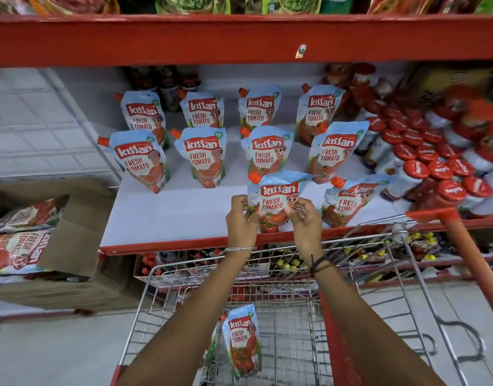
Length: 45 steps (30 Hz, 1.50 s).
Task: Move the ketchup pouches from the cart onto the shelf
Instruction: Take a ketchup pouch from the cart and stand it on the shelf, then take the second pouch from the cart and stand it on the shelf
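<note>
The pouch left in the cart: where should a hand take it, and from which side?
Likely by its upper body, just under the top seal, coming from above. The cart pouch stands roughly upright against the wire cart wall, label facing up, so its top is the nearest free part and the basket walls block a side approach. Pinch front and back across the flat faces; its spout is not clearly visible.

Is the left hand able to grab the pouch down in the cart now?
Probably not yet: the left hand and right hand both hold a pouch at the shelf. The cart pouch lies uncovered below.
</note>
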{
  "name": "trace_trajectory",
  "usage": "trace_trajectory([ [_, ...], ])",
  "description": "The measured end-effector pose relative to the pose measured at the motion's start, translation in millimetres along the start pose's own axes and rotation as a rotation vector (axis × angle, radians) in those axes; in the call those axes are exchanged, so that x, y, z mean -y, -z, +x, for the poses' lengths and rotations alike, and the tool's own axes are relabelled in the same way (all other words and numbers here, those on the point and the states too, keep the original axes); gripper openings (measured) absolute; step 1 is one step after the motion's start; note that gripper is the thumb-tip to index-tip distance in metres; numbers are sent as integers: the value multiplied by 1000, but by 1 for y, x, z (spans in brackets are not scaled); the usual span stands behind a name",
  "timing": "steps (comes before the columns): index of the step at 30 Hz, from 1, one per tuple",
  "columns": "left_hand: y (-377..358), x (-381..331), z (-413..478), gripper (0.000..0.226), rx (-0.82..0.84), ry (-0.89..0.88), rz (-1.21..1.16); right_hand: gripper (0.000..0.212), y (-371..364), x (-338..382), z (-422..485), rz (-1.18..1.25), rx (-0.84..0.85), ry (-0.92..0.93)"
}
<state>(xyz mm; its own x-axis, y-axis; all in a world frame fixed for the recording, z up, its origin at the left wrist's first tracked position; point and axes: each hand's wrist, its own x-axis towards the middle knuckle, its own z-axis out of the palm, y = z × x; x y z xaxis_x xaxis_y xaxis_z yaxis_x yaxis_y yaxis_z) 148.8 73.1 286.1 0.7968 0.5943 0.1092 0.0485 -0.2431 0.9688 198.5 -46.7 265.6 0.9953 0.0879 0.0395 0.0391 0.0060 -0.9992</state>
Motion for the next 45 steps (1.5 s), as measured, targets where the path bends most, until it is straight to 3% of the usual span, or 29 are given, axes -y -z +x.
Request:
trace_trajectory([
  [9,2,5,-5,38,75,-1,-7,25,-3,-6,-8,-66,-42,33],
  [16,18,10,-16,62,166,-5,31,42,3,-9,-34,-38,-59,-3],
  [20,39,22,-44,48,108,-136,42,34,7,-17,-71,-60,-98,32],
  [25,58,68,-91,30,55,-118,97,30,1,-59,-121,-54,-73,-42],
  [29,67,140,-131,26,134,81,186,41,-4,-125,-157,-82,-9,-253],
  [32,67,209,-160,39,240,338,267,15,3,-183,-174,-156,98,-452],
  [34,65,252,-175,33,311,543,334,5,1,-210,-185,-357,133,-430],
  [39,53,312,-194,31,312,824,403,12,-13,-268,-203,-326,148,-702],
  [43,43,339,-198,40,284,1006,286,12,-14,-320,-204,-442,308,-831],
  [45,39,346,-197,34,305,1052,317,21,-11,-336,-203,-428,301,-920],
])
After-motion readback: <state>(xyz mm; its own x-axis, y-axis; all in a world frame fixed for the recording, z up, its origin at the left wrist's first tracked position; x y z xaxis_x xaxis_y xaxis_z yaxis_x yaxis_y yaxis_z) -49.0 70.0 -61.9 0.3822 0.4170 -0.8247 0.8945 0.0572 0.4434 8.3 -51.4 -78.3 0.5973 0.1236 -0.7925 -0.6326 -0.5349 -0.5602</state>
